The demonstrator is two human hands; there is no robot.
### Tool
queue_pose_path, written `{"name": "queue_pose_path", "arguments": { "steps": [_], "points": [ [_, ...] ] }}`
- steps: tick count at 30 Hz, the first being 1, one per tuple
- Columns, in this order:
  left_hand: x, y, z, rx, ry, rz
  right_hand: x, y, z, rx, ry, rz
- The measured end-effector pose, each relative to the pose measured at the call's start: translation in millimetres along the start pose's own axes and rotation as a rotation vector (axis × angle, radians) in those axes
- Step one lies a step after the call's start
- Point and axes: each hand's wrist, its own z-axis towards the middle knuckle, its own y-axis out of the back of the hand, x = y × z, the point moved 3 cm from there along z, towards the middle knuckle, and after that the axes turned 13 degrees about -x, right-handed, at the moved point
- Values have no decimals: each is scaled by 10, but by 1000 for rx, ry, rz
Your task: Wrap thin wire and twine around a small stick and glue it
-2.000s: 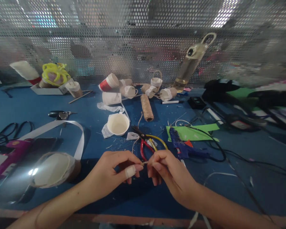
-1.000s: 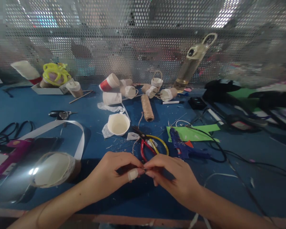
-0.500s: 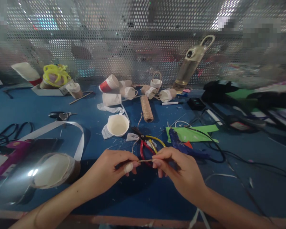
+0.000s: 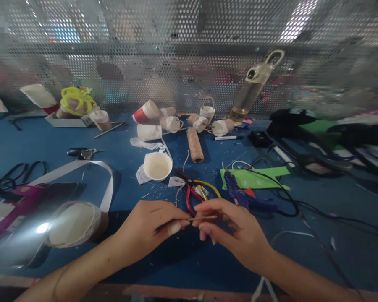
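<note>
My left hand (image 4: 154, 222), with a bandage on its thumb, pinches a thin piece of twine (image 4: 204, 217) just above the table's front part. The free end sticks out to the right, across the fingers of my right hand (image 4: 239, 226). My right thumb and fingertips are apart around that end, not pressed together on it. Right behind the hands lie hand tools with red and yellow handles (image 4: 189, 197), partly hidden by my right fingers. A spool of brown twine (image 4: 194, 146) rests farther back, with a loose strand trailing toward me.
A white paper cup (image 4: 158, 165) stands behind my left hand. To the right are a blue glue gun (image 4: 236, 191) and green sheet (image 4: 260, 178). A purple glue gun (image 4: 27, 203) and a wide twine-rimmed cup (image 4: 72, 224) are left. Small wrapped cups (image 4: 222, 127) and a bottle (image 4: 248, 90) line the back.
My right thumb and fingers have parted from the twine they were pinching, and the end now shows beyond my left fingertips. My left hand keeps its pinch.
</note>
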Motion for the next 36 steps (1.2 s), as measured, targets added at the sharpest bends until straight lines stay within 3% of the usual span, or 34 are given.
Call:
{"name": "queue_pose_path", "arguments": {
  "steps": [3,7,10,16,22,27,30,36],
  "points": [
    [2,-5,-2,23,21,-19,-25,-7,12,-14,-55,36],
    [38,8,5,-3,151,-44,-19,52,19,-165,-45,65],
    [55,-6,-7,-8,162,-68,1,70,9,-210,-14,90],
    [29,-29,-22,26,53,-97,-6,-18,-22,2,-34,133],
    [16,20,0,-91,12,-84,-33,86,-26,-209,45,231],
    [-35,36,-17,-199,-240,-49,-7,107,-44,-260,91,191],
    [-65,33,-30,-238,-340,55,19,73,-36,-164,151,33],
    [-37,-19,-51,-226,-457,173,26,-54,-47,154,465,-310]
  ]
}}
